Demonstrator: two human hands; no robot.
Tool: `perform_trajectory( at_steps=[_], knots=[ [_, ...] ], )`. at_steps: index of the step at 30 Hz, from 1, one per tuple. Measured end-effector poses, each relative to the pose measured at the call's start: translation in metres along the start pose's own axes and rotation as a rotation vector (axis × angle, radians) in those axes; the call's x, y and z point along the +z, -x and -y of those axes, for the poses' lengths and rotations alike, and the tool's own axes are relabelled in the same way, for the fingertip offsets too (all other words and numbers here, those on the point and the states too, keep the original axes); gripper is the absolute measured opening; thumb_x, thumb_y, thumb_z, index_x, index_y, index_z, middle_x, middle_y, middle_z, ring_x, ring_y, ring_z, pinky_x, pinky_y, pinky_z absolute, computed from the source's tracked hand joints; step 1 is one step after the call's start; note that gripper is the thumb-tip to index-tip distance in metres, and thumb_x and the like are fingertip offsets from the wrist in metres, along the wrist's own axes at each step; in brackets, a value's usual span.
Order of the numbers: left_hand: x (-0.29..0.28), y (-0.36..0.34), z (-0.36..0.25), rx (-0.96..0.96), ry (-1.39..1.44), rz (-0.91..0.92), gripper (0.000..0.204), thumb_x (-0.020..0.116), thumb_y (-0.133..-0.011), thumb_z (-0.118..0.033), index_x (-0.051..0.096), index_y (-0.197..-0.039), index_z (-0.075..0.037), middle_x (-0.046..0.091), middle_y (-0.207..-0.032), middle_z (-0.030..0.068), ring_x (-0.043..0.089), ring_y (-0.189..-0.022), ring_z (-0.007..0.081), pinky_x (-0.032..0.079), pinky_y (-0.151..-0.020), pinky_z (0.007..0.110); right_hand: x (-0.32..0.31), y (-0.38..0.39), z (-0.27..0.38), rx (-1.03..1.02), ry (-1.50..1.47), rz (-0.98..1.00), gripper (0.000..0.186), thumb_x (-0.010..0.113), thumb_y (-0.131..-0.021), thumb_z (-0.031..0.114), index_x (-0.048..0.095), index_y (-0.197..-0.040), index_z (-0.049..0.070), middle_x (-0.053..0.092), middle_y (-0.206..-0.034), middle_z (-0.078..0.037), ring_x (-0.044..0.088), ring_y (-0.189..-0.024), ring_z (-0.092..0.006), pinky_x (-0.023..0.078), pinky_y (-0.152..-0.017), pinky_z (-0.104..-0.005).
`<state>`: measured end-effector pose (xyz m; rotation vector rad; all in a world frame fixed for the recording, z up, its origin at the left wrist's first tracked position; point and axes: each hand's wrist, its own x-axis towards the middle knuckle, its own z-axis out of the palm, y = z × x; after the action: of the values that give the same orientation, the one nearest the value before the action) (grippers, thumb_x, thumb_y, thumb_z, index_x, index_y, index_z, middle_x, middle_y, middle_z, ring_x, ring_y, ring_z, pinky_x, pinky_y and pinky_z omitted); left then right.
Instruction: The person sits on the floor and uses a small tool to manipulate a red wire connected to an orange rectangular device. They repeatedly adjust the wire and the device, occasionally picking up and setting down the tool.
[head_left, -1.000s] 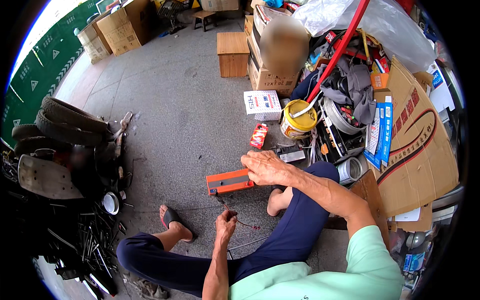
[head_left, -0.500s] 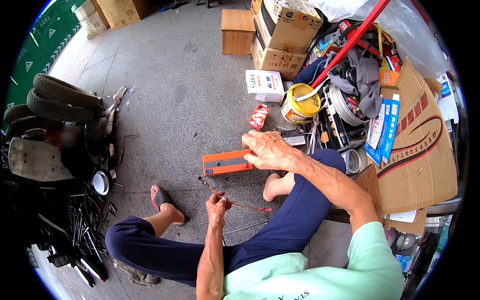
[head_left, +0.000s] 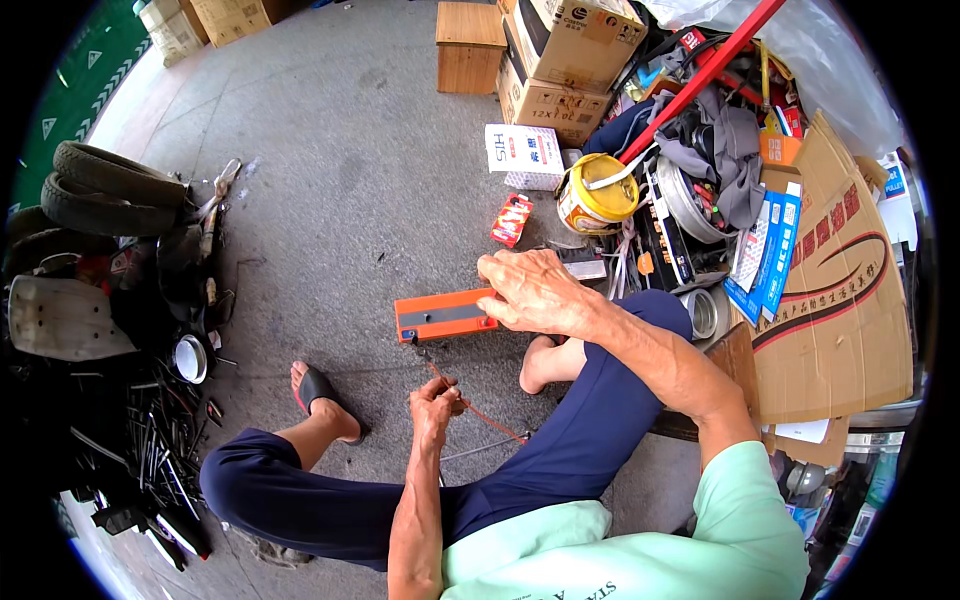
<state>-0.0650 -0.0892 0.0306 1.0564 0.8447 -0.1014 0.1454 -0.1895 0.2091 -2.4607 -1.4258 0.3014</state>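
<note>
My left hand (head_left: 434, 405) is closed around a thin reddish wire (head_left: 490, 421), between my knees. One end of the wire runs up to the near edge of a long orange battery (head_left: 445, 314); the other trails right toward my thigh. The battery lies on the floor, with a grey strip along its top and a small terminal near each end. My right hand (head_left: 535, 290) is bent over the battery's right end, thumb and fingers closed on it. The hand partly hides that end. Whether the wire touches the left terminal is too small to tell.
A small red-and-white box (head_left: 511, 220), a white carton (head_left: 524, 156) and a yellow-lidded bucket (head_left: 602, 190) stand beyond my right hand. Flattened cardboard (head_left: 840, 290) leans at right. Old tyres (head_left: 115, 190) and loose tools (head_left: 165, 450) lie at left. A metal rod (head_left: 480, 452) lies near my lap.
My left hand has brought the wire's far end up to the battery's near left edge. The wire's other end has swung down toward my thigh. My right hand stays at the battery. The view has shifted slightly.
</note>
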Motion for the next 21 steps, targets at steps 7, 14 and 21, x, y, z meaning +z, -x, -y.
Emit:
perform_trajectory(
  at_steps=[7, 14, 21],
  knots=[
    [-0.004, -0.006, 0.007, 0.007, -0.051, -0.043, 0.022, 0.055, -0.079, -0.001, 0.057, -0.099, 0.009, 0.061, -0.074, 0.0117, 0.065, -0.063, 0.0212, 0.053, -0.055, 0.029, -0.002, -0.002, 0.0, 0.072, 0.034, 0.055, 0.022, 0.059, -0.079, 0.019, 0.05, -0.087, 0.001, 0.059, -0.079, -0.017, 0.06, -0.073, -0.0342, 0.047, -0.062, -0.0435],
    [-0.008, -0.008, 0.004, 0.106, 0.195, -0.069, 0.024, 0.056, -0.082, -0.006, 0.055, -0.104, 0.005, 0.059, -0.075, 0.0086, 0.064, -0.063, 0.0198, 0.053, -0.057, 0.027, 0.003, -0.001, 0.0, -0.021, 0.008, -0.022, 0.021, 0.058, -0.078, 0.018, 0.049, -0.088, 0.002, 0.058, -0.08, -0.016, 0.06, -0.074, -0.0332, 0.047, -0.063, -0.0434],
    [-0.008, -0.005, -0.005, 0.063, 0.338, -0.123, 0.029, 0.052, -0.091, -0.018, 0.048, -0.114, -0.001, 0.058, -0.076, 0.0079, 0.063, -0.062, 0.0187, 0.05, -0.048, 0.024, -0.001, -0.005, 0.002, 0.103, -0.014, 0.123, 0.023, 0.059, -0.077, 0.019, 0.048, -0.087, 0.002, 0.056, -0.077, -0.014, 0.059, -0.072, -0.0336, 0.047, -0.063, -0.0435]
  ],
)
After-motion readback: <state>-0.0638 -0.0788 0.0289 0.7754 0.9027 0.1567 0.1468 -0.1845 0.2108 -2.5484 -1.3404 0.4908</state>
